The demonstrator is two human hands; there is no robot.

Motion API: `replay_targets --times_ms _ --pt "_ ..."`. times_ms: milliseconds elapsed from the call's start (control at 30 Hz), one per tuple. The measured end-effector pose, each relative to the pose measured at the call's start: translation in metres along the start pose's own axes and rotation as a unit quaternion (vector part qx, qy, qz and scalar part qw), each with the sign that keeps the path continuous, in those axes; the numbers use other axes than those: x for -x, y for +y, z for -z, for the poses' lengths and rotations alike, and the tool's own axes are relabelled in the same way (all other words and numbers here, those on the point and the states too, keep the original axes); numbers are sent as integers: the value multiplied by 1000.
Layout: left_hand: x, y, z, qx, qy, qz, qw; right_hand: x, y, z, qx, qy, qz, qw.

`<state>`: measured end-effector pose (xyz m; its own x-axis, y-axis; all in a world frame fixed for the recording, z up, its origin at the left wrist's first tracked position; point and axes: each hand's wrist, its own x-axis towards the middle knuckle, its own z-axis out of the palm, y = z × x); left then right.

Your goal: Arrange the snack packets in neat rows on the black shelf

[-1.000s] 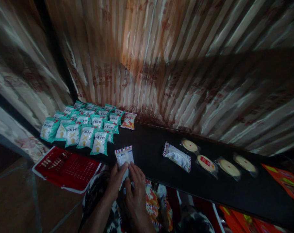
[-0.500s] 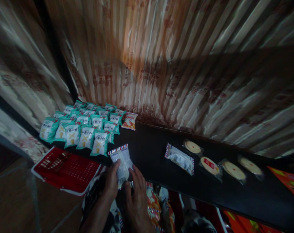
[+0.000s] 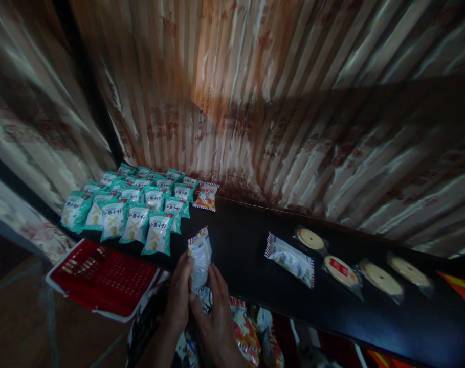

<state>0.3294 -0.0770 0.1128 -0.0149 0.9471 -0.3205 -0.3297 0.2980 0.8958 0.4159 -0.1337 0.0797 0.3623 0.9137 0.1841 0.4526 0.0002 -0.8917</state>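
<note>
A white snack bag (image 3: 200, 255) with a red-and-blue striped edge is held upright between my two hands, over the front edge of the black shelf (image 3: 240, 240). My left hand (image 3: 178, 291) grips its left side with closed fingers. On the lower right side, my right hand (image 3: 216, 301) is closed against the bag, and its fingertips are partly hidden. Behind and left of my hands stand rows of teal-and-white snack bags (image 3: 134, 222). Beside their back row lies an orange-and-white snack bag (image 3: 206, 196) with striped ends.
A striped-edge bag (image 3: 290, 259) lies face down to the right. Several round wrapped pastries (image 3: 339, 269) sit beyond it, with orange packets (image 3: 458, 286) at the far right. A red basket (image 3: 102, 278) stands lower left; more snack bags (image 3: 245, 329) are below the shelf edge. A corrugated wall (image 3: 236, 102) rises behind.
The bag between my hands has turned from lying back-side up to a more upright, side-on position. My right hand has closed in on it. The view has shifted slightly.
</note>
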Motion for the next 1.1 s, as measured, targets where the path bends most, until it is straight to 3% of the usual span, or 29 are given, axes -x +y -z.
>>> replay_targets --times_ms 133,300,600,1100 --pt "5 3 -1 -37 20 -9 999 -8 -3 0 -28 -23 -33 999" --pt "15 3 -2 -81 -21 -52 995 -13 -14 3 -66 -38 -62 995" --pt "16 -11 0 -101 -35 -74 992 -18 -21 5 -117 -44 -129 984" --pt "12 -17 2 -192 -43 -115 974 -22 -11 4 -180 -3 -175 968"
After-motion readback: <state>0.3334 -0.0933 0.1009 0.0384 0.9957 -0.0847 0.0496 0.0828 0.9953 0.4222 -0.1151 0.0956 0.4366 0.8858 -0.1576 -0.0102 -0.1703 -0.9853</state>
